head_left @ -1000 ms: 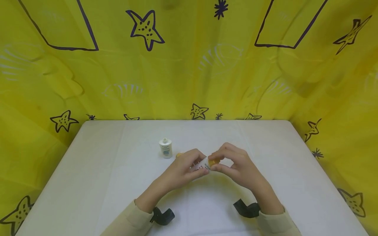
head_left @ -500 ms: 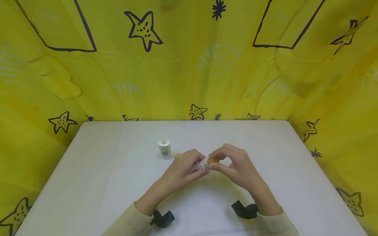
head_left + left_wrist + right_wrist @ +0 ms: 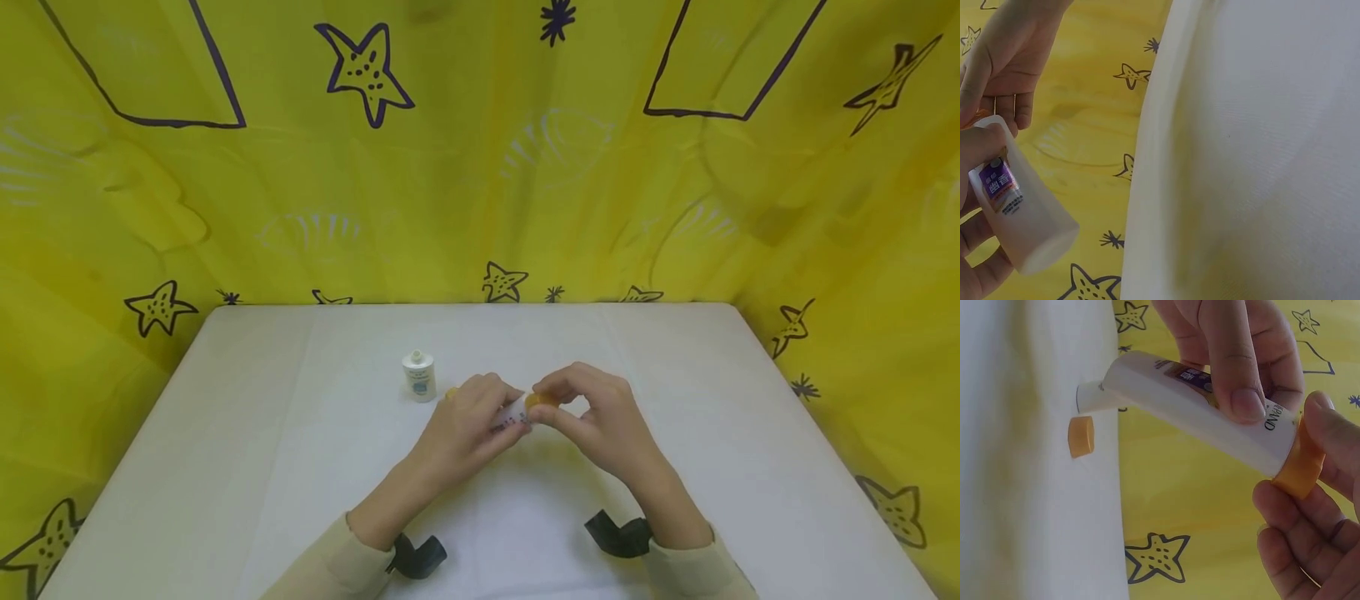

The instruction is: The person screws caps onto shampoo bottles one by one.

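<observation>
My left hand [image 3: 463, 427] grips a white plastic bottle [image 3: 1197, 419] with a purple label, thumb along its side. The bottle is tilted and held off the table, its orange cap [image 3: 1300, 464] toward the right. Thumb and fingers of my right hand [image 3: 596, 408] pinch that cap, which sits against the end of the bottle. In the left wrist view the bottle's rounded base [image 3: 1050, 247] faces down. Beyond the left hand stands a second, small white bottle [image 3: 419, 379] with a bare neck. A loose orange cap [image 3: 1081, 437] lies near it, partly hidden by the left hand in the head view.
Under the hands is a white-covered table [image 3: 315, 500]. A yellow curtain [image 3: 450, 183] with drawn stars and fish hangs behind and along both sides. A black strap piece [image 3: 618, 533] shows at the right wrist, and a similar black piece [image 3: 420, 557] at the left.
Both hands stay together on the bottle and its cap. The left hand has risen slightly, and the right fingers have shifted a little around the cap. The small bottle and loose cap stay put.
</observation>
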### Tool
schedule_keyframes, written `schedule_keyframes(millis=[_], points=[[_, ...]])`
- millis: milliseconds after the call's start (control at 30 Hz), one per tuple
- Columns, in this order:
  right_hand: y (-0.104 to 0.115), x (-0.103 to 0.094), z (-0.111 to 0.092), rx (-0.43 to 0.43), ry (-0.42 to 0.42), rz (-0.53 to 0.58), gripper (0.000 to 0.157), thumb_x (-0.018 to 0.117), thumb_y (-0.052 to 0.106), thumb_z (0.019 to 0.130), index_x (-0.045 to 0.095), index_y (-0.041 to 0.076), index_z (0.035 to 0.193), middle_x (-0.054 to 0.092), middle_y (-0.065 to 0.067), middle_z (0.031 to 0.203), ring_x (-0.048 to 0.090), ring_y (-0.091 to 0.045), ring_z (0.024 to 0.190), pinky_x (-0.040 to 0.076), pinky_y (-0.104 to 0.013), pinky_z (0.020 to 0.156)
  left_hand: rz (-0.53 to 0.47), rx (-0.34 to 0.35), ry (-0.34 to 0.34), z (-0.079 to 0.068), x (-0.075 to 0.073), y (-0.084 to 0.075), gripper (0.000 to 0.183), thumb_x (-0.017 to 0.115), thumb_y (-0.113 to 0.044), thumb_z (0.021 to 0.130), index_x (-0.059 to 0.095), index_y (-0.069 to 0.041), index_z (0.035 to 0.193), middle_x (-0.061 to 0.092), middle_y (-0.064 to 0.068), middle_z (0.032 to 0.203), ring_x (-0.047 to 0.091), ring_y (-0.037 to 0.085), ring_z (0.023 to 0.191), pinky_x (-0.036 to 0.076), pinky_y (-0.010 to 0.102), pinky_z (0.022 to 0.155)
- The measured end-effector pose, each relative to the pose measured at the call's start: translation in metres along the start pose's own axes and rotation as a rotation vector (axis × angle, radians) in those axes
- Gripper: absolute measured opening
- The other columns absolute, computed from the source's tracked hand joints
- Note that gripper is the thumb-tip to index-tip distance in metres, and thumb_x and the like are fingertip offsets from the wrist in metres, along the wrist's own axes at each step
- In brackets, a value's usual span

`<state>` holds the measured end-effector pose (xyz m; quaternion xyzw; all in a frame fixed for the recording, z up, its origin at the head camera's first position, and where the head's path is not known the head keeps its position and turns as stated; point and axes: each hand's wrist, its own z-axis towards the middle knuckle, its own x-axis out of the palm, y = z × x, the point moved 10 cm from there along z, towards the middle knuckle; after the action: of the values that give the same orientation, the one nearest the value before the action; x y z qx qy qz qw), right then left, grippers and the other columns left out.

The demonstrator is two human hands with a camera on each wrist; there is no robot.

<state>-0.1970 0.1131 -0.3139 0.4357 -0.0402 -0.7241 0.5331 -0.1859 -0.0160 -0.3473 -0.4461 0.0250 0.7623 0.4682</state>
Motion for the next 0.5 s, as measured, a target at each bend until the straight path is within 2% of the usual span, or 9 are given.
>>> schedule_keyframes(millis=[167,367,500], points=[[-0.0033,0.0007,0.0002,0.044,0.001,-0.006,0.029,0.088,0.014,0.073,0.072,0.019,0.097,0.071,0.01,0.089,0.065,-0.006,0.078,0.055,-0.025,0.069,0.047,0.021,-0.041,0.0001,-0.0036,-0.003,0.025,0.075,-0.026,0.089,0.064,-0.012,0.106,0.057,-0.006,0.086,0.049,0.007,0.074,0.04,0.018,0.062],[-0.0054,0.0008,0.0002,0.074,-0.012,-0.017,0.028,0.088,0.014,0.072,0.072,0.017,0.096,0.071,0.011,0.086,0.065,-0.006,0.076,0.056,-0.026,0.068,0.105,0.078,-0.099,-0.0005,-0.0087,-0.0084,0.027,0.079,-0.023,0.085,0.062,-0.012,0.103,0.057,-0.005,0.084,0.051,0.008,0.073,0.043,0.018,0.061],[-0.0059,0.0034,0.0,0.07,0.006,-0.014,0.03,0.087,0.014,0.074,0.073,0.017,0.1,0.07,0.011,0.09,0.064,-0.006,0.079,0.056,-0.027,0.071,0.105,0.074,-0.101,-0.0007,-0.0092,-0.0068,0.027,0.079,-0.023,0.085,0.063,-0.012,0.103,0.059,-0.005,0.086,0.053,0.01,0.075,0.046,0.019,0.064]])
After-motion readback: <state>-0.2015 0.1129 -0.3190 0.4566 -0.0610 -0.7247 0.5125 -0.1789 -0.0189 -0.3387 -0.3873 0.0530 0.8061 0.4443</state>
